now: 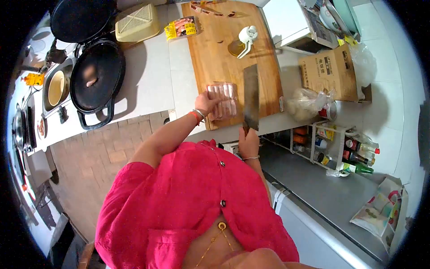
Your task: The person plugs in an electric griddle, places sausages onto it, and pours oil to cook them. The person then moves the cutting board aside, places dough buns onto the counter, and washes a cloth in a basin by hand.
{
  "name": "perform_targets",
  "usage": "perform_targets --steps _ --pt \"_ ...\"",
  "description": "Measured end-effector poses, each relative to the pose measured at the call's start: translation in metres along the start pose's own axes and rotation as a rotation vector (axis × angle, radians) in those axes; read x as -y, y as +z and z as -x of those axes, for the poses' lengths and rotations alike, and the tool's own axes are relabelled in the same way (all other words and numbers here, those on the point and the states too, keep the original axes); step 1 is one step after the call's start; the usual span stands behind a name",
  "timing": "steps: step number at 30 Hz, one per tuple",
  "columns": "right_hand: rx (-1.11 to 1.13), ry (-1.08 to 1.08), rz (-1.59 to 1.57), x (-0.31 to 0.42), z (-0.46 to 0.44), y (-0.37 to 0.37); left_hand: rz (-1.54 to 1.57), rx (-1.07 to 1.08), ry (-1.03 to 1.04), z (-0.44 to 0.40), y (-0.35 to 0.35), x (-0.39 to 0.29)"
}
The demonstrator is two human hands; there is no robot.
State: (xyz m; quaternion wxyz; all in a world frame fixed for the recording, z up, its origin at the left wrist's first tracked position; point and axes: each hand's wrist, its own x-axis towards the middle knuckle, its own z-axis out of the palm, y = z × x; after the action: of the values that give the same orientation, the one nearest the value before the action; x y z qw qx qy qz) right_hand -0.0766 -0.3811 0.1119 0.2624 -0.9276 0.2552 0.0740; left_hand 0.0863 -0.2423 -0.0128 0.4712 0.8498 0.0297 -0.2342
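Observation:
A clear flat pack of pale pink sausages (229, 107) lies near the front edge of the wooden cutting board (210, 54). My left hand (206, 102) grips its left side, thumb and fingers on the wrapping. In my right hand (249, 144) is the handle of a cleaver (251, 92). Its broad blade points away from me, just right of the pack and apart from it. Farther back on the board stands an oil bottle with a white pump top (247, 38). A yellow-labelled meat packet (181, 28) sits at the board's left edge.
Left on the counter are an open black electric pan (97, 76), a cream basket (137, 23) and a sink holding a bowl (57, 88). To the right stand a cardboard box (329, 71), a plastic bag (307, 102) and a rack of bottles (329, 143).

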Motion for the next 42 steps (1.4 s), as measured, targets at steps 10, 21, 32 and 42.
perform_targets --steps 10,21,32,42 --pt "-0.049 0.147 0.075 -0.072 -0.042 0.007 0.711 0.472 -0.164 -0.004 -0.032 0.013" --pt "-0.146 -0.026 0.323 -0.092 -0.093 0.022 1.145 0.651 -0.036 0.047 -0.068 -0.033" --pt "0.291 -0.391 -0.898 0.054 -0.098 -0.036 0.945 0.353 0.095 0.092 -0.09 -0.099" --pt "0.676 -0.198 -1.479 0.1 -0.1 -0.014 1.295 0.488 0.151 0.088 -0.108 -0.083"
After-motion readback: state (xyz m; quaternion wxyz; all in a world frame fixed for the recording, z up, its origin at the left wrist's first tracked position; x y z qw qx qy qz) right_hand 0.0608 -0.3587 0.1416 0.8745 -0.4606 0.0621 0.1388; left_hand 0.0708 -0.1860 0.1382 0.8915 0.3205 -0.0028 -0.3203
